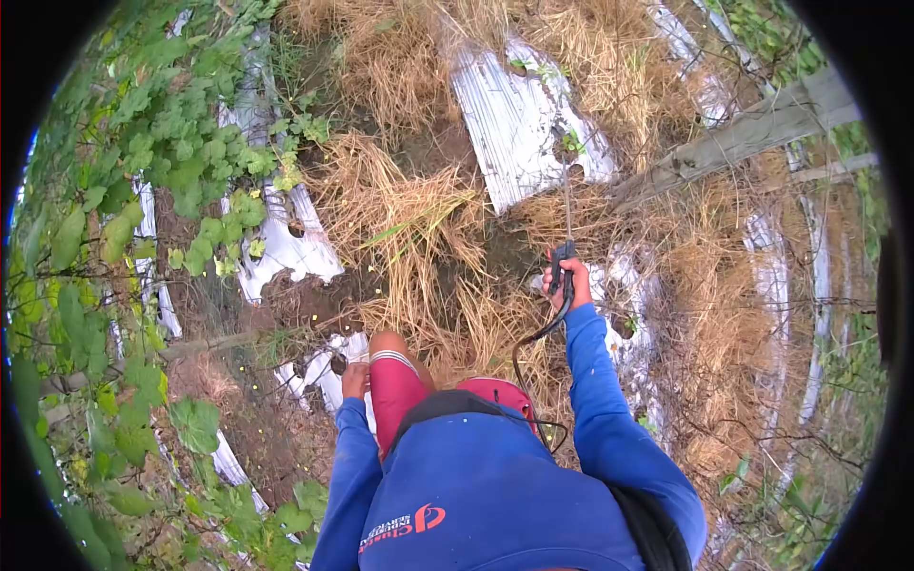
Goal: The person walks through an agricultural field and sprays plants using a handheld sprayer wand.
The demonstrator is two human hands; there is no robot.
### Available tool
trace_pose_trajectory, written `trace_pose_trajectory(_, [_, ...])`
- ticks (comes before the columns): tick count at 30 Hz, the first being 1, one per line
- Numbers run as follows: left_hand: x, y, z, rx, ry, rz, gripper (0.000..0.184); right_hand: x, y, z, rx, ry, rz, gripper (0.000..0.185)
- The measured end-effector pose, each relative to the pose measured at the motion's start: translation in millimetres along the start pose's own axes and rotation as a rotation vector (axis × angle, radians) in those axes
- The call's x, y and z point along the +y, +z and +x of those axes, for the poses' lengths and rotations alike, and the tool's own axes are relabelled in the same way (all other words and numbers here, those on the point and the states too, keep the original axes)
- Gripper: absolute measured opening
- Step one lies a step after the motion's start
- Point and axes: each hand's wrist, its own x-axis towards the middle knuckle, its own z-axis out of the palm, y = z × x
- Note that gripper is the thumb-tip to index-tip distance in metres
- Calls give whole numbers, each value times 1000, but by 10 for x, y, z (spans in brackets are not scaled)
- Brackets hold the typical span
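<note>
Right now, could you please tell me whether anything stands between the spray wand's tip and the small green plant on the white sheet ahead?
Nothing visible does: the spray wand in the right hand points towards the plant, and the wooden post lies off to the right.

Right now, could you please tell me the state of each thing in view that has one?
Right grip: closed around the black handle
Left grip: lowered beside the thigh, contents unclear
Thin wand: pointing forward
Black hose: curved
White sheeting: torn, holed
Straw: dry, scattered
Wooden pole: slanted
Leafy plants: green
</note>
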Motion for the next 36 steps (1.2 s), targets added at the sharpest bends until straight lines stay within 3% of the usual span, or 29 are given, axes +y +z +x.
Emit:
trace_pose_trajectory(5, [204,-63,4,55,-27,-25,28,-16,29,95,29,15,2,37])
trace_pose_trajectory(7, [257,-54,119,1,-147,43,27,-31,47,139,17,24,1,36])
trace_pose_trajectory(12, [363,126,520,-87,-279,57,13,10,104,360,86,39,-7,33])
trace_pose_trajectory(16, [504,231,1025,-147,-263,18,12,28,339,494,100,5,-75,42])
trace_pose_trajectory(18, [434,120,1358,-235,-121,-65,15,88,438,541,123,22,-70,43])
trace_pose_trajectory(22, [932,56,1824,-365,-228,-133,12,54,787,706,162,29,-82,38])
trace_pose_trajectory(27, [1608,-76,2174,-290,-233,-148,11,128,1188,844,193,-14,-120,36])
trace_pose_trajectory(29, [1698,-226,2468,-318,-195,-324,12,125,1402,862,224,-17,-132,37])
trace_pose_trajectory(32, [2022,-395,2704,-269,-219,-187,18,128,1583,955,332,15,-103,35])
trace_pose_trajectory(36, [2282,-515,2875,-252,-174,-148,18,159,1735,1075,280,-24,-95,35])
